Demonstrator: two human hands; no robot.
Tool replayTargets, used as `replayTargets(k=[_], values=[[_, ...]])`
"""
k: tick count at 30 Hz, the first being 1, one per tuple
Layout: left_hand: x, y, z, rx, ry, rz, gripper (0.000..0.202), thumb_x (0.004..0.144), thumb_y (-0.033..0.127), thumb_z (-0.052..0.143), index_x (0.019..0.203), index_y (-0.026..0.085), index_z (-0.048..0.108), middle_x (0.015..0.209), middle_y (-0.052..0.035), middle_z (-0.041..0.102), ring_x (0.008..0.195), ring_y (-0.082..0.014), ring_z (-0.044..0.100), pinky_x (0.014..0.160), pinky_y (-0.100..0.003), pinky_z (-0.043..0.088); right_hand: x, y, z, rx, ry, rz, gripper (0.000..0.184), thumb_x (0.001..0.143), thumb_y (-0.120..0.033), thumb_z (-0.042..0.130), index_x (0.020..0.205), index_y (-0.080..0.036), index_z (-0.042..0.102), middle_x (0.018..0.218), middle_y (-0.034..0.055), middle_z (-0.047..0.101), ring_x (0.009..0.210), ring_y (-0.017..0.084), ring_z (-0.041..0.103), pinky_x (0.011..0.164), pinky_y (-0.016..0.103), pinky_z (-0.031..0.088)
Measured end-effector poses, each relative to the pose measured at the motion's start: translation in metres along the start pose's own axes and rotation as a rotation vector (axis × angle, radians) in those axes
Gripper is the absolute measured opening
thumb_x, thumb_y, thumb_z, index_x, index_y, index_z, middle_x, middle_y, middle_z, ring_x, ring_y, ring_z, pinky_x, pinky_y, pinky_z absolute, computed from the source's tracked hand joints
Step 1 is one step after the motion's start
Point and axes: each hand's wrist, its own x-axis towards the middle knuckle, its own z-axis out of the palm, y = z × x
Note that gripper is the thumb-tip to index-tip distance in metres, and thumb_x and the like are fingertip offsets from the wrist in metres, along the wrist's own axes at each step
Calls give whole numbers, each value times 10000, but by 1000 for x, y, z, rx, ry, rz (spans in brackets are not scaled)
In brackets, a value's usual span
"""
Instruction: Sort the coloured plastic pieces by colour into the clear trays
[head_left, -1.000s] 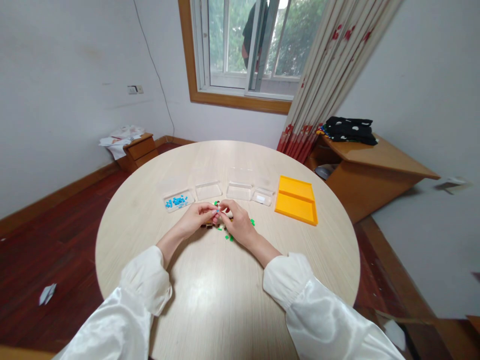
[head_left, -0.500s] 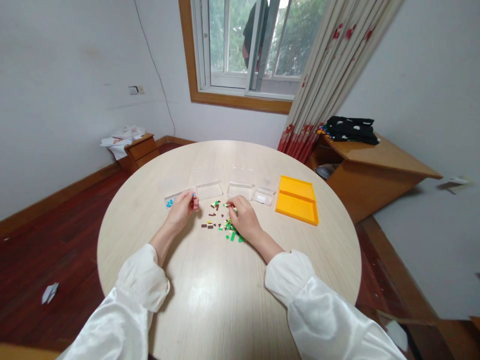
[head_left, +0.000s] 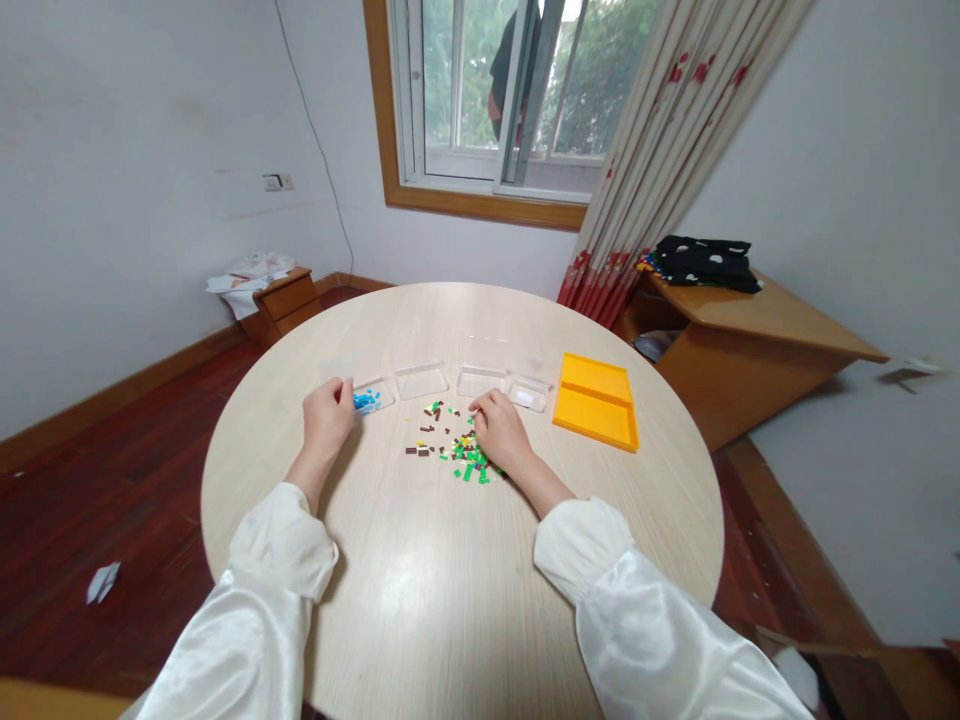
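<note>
Left hand [head_left: 328,412] moved left, now touching the left end of the blue-piece tray [head_left: 373,399], fingers curled together; right hand [head_left: 501,430], fingers bent, pinch unclear on both, sits on the brick pile [head_left: 454,447] just near of the left-right tray row [head_left: 480,381], yellow tray [head_left: 596,412] rightmost.

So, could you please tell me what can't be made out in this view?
Head view only:
- Left hand: its curled fingers hide whether it holds anything beside the box of blue pieces.
- Right hand: it covers part of the pile of pieces; its grasp is too small to tell.
- White item in the rightmost clear box: too small to identify.
- Sleeves: cut off by the bottom edge.
</note>
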Motion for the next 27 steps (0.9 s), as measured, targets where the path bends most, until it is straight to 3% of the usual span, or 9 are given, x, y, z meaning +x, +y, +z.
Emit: replayTargets(k=[12, 27], values=[[2, -10, 6, 92, -84, 28, 389, 793, 399, 420, 470, 190, 362, 471, 17, 326, 483, -117, 326, 527, -280, 191, 0, 0, -1, -25, -75, 34, 243, 793, -46, 413, 837, -145, 630, 877, 81, 564, 893, 196, 524, 823, 310, 425], [1, -8, 9, -7, 60, 100, 339, 747, 356, 474, 482, 203, 329, 506, 11, 392, 518, -129, 359, 551, -277, 241, 1, -4, -3, -36, -141, 66, 228, 792, -48, 450, 815, -135, 660, 876, 77, 582, 870, 177, 535, 815, 287, 422]])
